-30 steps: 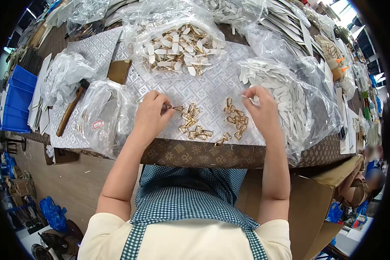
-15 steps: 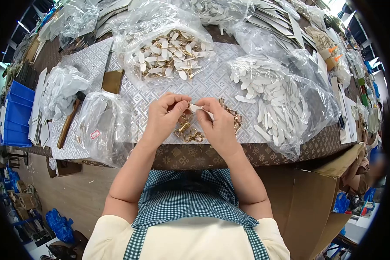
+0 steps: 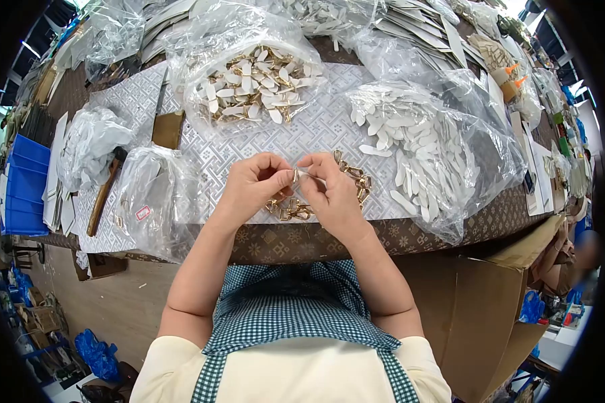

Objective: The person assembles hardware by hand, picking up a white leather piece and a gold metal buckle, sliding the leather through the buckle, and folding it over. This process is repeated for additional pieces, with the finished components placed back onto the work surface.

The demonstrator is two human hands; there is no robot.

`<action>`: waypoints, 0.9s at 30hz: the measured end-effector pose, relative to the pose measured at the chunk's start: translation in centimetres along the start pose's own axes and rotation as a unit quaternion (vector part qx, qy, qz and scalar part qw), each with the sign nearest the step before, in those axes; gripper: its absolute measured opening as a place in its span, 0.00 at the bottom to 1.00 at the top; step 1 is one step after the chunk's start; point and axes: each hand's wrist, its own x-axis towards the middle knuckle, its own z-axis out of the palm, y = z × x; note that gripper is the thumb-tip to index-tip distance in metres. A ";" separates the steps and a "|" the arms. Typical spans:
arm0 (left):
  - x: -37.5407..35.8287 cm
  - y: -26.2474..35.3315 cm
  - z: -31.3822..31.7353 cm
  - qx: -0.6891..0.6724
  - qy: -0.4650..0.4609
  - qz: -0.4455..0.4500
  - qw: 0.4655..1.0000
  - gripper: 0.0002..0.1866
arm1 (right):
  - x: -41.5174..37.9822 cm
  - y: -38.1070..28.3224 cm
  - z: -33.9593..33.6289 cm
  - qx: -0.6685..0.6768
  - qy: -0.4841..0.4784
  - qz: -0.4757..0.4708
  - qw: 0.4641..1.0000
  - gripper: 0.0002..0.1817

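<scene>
My left hand pinches a small gold metal buckle between thumb and forefinger. Against it, my right hand closes its fingertips on a small white strip, mostly covered by the fingers. Gold buckles lie on the patterned sheet below and beside both hands. Beyond them, an open clear bag holds white tabs with gold fittings. Loose white tabs are heaped at the right, partly on another clear bag.
A hammer lies at the left near crumpled bags and a blue bin. Flat white pieces are stacked at the back. Below the table's right edge stands a cardboard box. Another person's arm shows at far right.
Both hands remain together, with the fingertips slightly shifted and the gold buckle now more visible between them. The whole view has moved slightly.
</scene>
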 end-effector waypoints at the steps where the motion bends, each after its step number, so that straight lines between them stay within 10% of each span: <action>1: 0.0 0.2 -0.2 0.012 -0.006 -0.006 1.000 0.06 | 0.0 -0.3 -0.2 0.004 -0.018 0.013 1.000 0.12; 4: 0.1 0.3 -0.2 0.026 -0.024 -0.015 0.999 0.07 | 0.0 0.5 0.4 -0.064 0.011 -0.141 0.988 0.15; 27: 0.7 -0.1 0.7 -0.023 -0.074 -0.011 0.997 0.04 | -0.8 0.9 -0.5 -0.036 0.037 0.015 0.999 0.12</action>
